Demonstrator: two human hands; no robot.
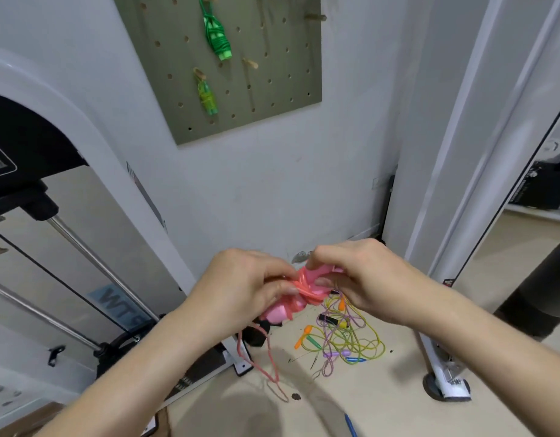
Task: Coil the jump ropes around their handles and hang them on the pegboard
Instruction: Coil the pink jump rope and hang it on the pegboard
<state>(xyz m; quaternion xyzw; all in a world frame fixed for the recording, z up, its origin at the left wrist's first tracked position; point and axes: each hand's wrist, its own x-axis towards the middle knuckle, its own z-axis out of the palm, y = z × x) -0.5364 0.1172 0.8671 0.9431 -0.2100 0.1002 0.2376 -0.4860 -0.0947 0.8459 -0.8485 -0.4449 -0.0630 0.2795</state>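
Both hands close: left hand [256,285] clamps pink handles [282,310] steady, right hand [351,275] pinches pink rope [305,287], tightening wrap.

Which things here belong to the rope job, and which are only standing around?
Belonging to the job:
- pink jump rope, held by left hand and right hand
- pegboard with free pegs
- two green coiled ropes already hung
- tangled ropes on the floor

Standing around:
- gym machine
- blue stick
- white caster foot
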